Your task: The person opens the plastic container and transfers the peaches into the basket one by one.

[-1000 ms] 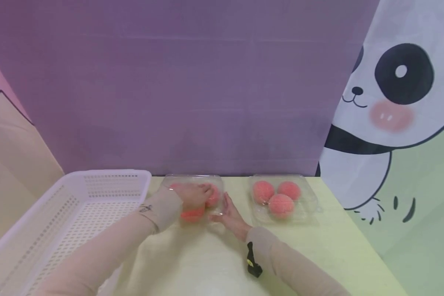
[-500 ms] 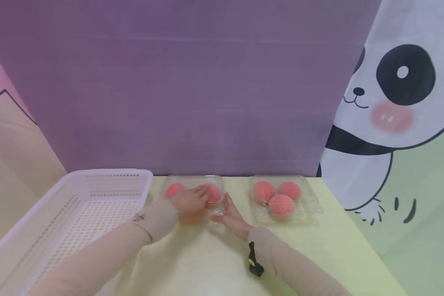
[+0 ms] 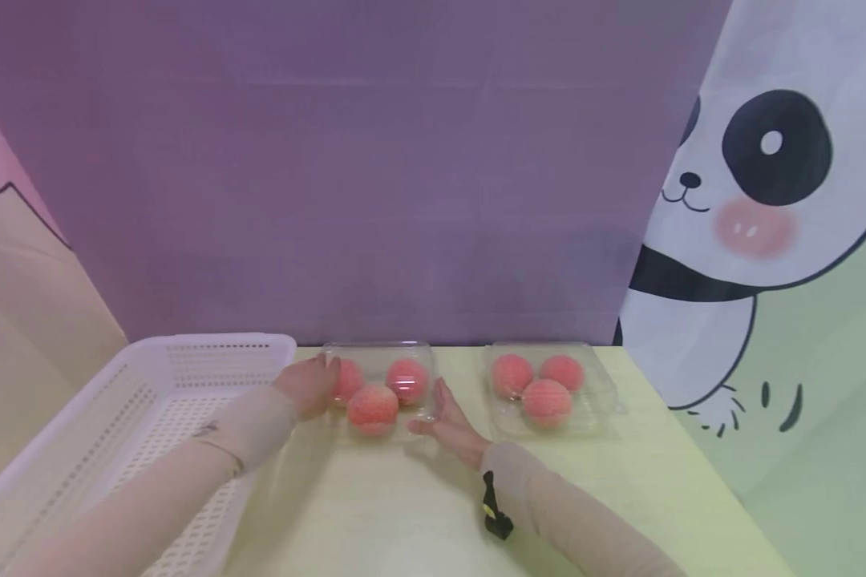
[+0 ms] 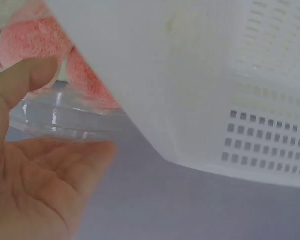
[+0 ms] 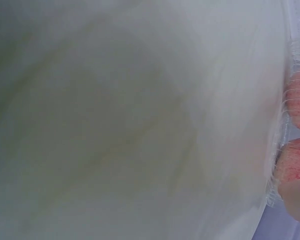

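A clear plastic clamshell box point(image 3: 382, 349) with three peach-like pink-red balls point(image 3: 373, 409) stands near the back of the table. My left hand point(image 3: 309, 386) is at the box's left side. In the left wrist view its thumb point(image 4: 42, 72) lies over by the balls, while the straight fingers point(image 4: 75, 157) extend along the outside of the clear wall. On the box's right side is my right hand point(image 3: 456, 427), thumb and fingers spread apart around the front right corner. The right wrist view catches only a blurred fingertip point(image 5: 297, 197) beside the balls.
A second clear box point(image 3: 600, 381) with three similar balls point(image 3: 547, 402) stands to the right. A large white perforated basket point(image 3: 209, 340) takes up the left side, close to my left hand. Behind the table point(image 3: 375, 513) hangs a purple cloth point(image 3: 375, 176).
My left hand has moved left from over the balls to the box's left side, uncovering the front ball. The right hand has stayed at the right side.
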`<action>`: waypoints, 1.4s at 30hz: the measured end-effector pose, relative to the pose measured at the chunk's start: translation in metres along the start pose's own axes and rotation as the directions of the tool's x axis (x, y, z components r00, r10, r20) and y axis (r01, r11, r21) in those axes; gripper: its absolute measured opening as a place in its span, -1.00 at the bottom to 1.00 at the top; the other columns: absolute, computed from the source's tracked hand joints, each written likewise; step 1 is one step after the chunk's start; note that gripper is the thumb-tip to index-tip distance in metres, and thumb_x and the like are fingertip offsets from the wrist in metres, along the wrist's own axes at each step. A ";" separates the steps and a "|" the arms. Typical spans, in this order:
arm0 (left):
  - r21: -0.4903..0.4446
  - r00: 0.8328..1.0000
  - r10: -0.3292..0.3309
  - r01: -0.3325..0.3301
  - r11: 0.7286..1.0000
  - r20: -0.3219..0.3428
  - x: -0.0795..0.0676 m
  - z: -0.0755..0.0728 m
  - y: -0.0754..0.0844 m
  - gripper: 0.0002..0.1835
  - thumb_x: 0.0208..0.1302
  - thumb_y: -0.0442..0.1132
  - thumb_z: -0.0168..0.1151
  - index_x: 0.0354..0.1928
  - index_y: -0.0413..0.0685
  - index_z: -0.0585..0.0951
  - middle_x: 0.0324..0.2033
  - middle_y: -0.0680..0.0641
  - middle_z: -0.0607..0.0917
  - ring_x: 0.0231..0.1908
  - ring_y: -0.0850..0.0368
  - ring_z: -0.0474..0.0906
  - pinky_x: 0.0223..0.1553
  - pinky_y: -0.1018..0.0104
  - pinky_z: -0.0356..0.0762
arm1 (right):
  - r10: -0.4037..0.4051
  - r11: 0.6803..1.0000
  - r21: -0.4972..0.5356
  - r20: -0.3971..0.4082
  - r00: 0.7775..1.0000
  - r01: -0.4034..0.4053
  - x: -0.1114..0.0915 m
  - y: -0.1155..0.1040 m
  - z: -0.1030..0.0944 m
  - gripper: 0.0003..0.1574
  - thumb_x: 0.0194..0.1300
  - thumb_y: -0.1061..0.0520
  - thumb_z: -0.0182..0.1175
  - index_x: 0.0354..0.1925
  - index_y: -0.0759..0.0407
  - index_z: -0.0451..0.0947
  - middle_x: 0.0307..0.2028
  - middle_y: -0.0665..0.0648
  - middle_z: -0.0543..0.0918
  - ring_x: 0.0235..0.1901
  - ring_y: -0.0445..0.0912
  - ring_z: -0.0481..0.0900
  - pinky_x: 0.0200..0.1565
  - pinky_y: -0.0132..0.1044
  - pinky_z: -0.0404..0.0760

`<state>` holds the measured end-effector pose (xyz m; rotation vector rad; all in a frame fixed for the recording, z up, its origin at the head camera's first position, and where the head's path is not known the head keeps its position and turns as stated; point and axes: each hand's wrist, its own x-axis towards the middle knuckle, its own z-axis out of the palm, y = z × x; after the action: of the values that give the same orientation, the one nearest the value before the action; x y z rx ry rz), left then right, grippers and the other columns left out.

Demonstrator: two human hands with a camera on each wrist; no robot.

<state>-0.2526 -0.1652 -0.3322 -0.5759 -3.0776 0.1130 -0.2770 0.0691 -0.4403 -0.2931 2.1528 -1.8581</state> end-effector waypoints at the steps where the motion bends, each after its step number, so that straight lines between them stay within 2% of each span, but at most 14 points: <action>1: -0.019 1.000 -0.001 0.001 1.000 -0.002 0.000 -0.001 -0.002 -0.48 0.09 -0.42 0.12 0.14 -0.44 0.34 0.06 -0.50 0.42 0.00 -0.35 0.45 -0.03 -0.10 0.50 | 0.000 1.000 -0.001 -0.001 1.000 0.000 0.000 0.000 0.000 0.29 0.08 0.19 0.28 0.41 0.23 -0.46 0.42 0.27 -0.30 0.40 0.15 -0.28 0.37 0.06 -0.16; 7: -0.094 0.999 0.045 -0.047 0.994 -0.027 -0.001 -0.001 -0.008 -0.46 0.06 -0.42 0.17 0.12 -0.48 0.35 0.03 -0.51 0.44 -0.11 -0.39 0.50 -0.02 -0.11 0.48 | -0.018 1.000 0.001 -0.006 1.000 0.018 0.002 0.000 0.001 0.29 0.06 0.21 0.29 0.41 0.24 -0.44 0.42 0.29 -0.26 0.40 0.18 -0.24 0.37 0.07 -0.13; 15: -0.142 0.997 0.061 -0.067 0.988 -0.048 -0.003 0.000 -0.010 -0.43 0.03 -0.46 0.18 0.15 -0.49 0.34 0.07 -0.54 0.39 -0.04 -0.43 0.45 0.04 -0.15 0.42 | -0.016 1.000 -0.011 -0.030 0.999 0.016 0.003 0.001 0.000 0.29 0.02 0.23 0.32 0.41 0.25 -0.38 0.42 0.30 -0.22 0.38 0.22 -0.17 0.36 0.10 -0.08; 21: -0.155 0.998 0.050 -0.053 0.986 -0.022 -0.003 -0.001 -0.008 -0.41 0.02 -0.45 0.19 0.15 -0.49 0.33 0.10 -0.53 0.37 -0.02 -0.43 0.43 0.05 -0.15 0.41 | 0.008 0.999 -0.039 -0.018 1.000 -0.008 0.005 0.002 0.000 0.33 0.02 0.21 0.32 0.41 0.20 -0.43 0.42 0.27 -0.29 0.38 0.23 -0.20 0.35 0.11 -0.12; 25: -0.156 0.999 0.037 -0.037 0.987 -0.002 -0.001 -0.001 -0.009 -0.40 0.03 -0.41 0.21 0.16 -0.48 0.32 0.12 -0.53 0.35 -0.01 -0.43 0.43 0.06 -0.15 0.40 | -0.008 1.000 -0.013 0.001 1.000 0.008 0.005 0.002 0.000 0.34 0.03 0.22 0.30 0.41 0.16 -0.48 0.42 0.29 -0.31 0.38 0.23 -0.24 0.35 0.12 -0.15; 31: -0.149 0.994 0.075 -0.085 0.985 -0.074 0.005 -0.007 -0.017 -0.50 -0.03 -0.38 0.25 0.02 -0.41 0.45 -0.09 -0.40 0.57 -0.15 -0.30 0.55 -0.06 -0.06 0.51 | 0.015 1.000 -0.009 0.004 1.000 -0.015 0.006 0.002 0.001 0.32 0.05 0.20 0.30 0.41 0.21 -0.47 0.42 0.31 -0.31 0.39 0.21 -0.27 0.35 0.12 -0.16; 33: -0.188 0.997 0.038 -0.051 0.981 -0.072 0.007 -0.012 -0.020 -0.53 -0.04 -0.37 0.26 -0.01 -0.38 0.48 -0.17 -0.35 0.61 -0.19 -0.26 0.56 -0.08 -0.04 0.53 | 0.028 1.000 -0.014 0.000 1.000 -0.028 0.006 0.003 0.001 0.32 0.05 0.20 0.30 0.41 0.21 -0.46 0.42 0.30 -0.31 0.39 0.20 -0.27 0.36 0.11 -0.16; 36: -0.248 0.996 -0.069 0.053 0.967 -0.056 0.010 -0.019 -0.022 -0.68 0.00 -0.28 0.28 -0.21 -0.36 0.55 -0.37 -0.24 0.63 -0.36 -0.13 0.57 -0.24 0.03 0.57 | 0.029 0.999 -0.017 0.001 1.000 -0.029 0.005 0.002 0.001 0.32 0.05 0.20 0.29 0.41 0.21 -0.48 0.42 0.29 -0.33 0.40 0.19 -0.28 0.36 0.11 -0.16; 39: -0.300 0.983 -0.172 0.148 0.942 -0.057 0.012 -0.026 -0.024 -0.74 0.05 -0.19 0.27 -0.40 -0.31 0.55 -0.52 -0.16 0.60 -0.48 -0.05 0.53 -0.34 0.07 0.57 | 0.034 0.999 -0.017 0.009 0.999 -0.034 0.006 0.003 0.001 0.31 0.07 0.19 0.28 0.41 0.19 -0.50 0.42 0.26 -0.35 0.40 0.17 -0.30 0.36 0.09 -0.17; 40: -0.304 0.978 -0.194 0.162 0.939 -0.078 0.014 -0.028 -0.025 -0.75 0.04 -0.18 0.26 -0.48 -0.28 0.54 -0.57 -0.15 0.58 -0.51 -0.05 0.51 -0.38 0.05 0.55 | 0.033 0.999 -0.016 0.009 0.999 -0.033 0.005 0.003 0.001 0.31 0.08 0.19 0.28 0.40 0.19 -0.50 0.42 0.25 -0.35 0.40 0.17 -0.30 0.36 0.09 -0.16; 42: -0.334 0.964 -0.233 0.180 0.925 -0.127 0.017 -0.031 -0.028 -0.77 0.04 -0.19 0.23 -0.50 -0.28 0.55 -0.55 -0.20 0.60 -0.49 -0.13 0.54 -0.37 -0.02 0.55 | 0.034 0.999 -0.020 0.006 0.999 -0.034 0.006 0.003 0.002 0.31 0.08 0.18 0.28 0.40 0.19 -0.50 0.42 0.25 -0.35 0.40 0.16 -0.30 0.36 0.09 -0.17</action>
<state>-0.2779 -0.1831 -0.2991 -0.2412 -2.9833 -0.4228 -0.2816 0.0662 -0.4436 -0.2646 2.1599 -1.8160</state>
